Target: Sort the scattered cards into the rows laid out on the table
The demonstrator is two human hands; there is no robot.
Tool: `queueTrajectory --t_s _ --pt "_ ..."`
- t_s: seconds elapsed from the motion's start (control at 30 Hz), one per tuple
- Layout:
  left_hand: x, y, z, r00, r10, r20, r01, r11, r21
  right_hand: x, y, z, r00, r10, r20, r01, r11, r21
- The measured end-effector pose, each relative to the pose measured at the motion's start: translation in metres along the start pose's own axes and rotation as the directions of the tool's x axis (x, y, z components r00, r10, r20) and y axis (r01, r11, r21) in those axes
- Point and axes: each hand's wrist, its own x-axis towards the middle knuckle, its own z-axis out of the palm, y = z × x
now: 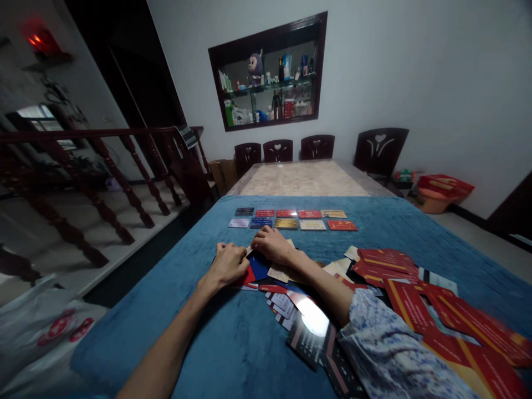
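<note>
Head view: shows left hand (228, 264) with fingers curled nearly closed and right hand (271, 244) with fingers bent down, half closed, over the middle of the blue-clothed surface (241, 343). Cannot tell of anything gripped in either, with fingertips largely hidden. Between and below them, find a blue flat piece (260, 267), a red flat piece (249, 276) and a beige paper (278, 272), well in from the left edge. Likely light, thin and bendable, apt to crease; best to pinch at an outer corner. Expect stiffer, slippery handling from the cards (310, 214) in two rows farther toward the far edge; take by opposite edges.
</note>
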Motion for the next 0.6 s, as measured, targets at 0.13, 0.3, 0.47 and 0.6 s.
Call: queueTrajectory --t_s 0.13,0.3,0.47,0.6 --pt "0.002 -0.007 0.0 0.999 0.028 -0.02 -0.029 0.999 -0.032 0.002 0.002 0.002 0.999 -0.02 -0.045 0.021 1.0 0.009" --pt "0.002 -0.014 -0.004 0.998 0.041 -0.047 -0.044 0.997 -0.059 0.003 0.005 0.004 0.992 -0.041 -0.12 0.043 0.999 0.01" --pt "0.002 -0.017 -0.01 0.997 0.033 -0.071 -0.038 0.997 -0.071 0.003 0.003 0.003 0.987 -0.021 -0.162 0.026 0.999 0.03" --pt "0.004 -0.019 -0.009 0.996 0.017 -0.091 -0.025 0.996 -0.088 0.001 0.001 0.0 0.989 0.019 -0.149 -0.013 0.999 0.037"
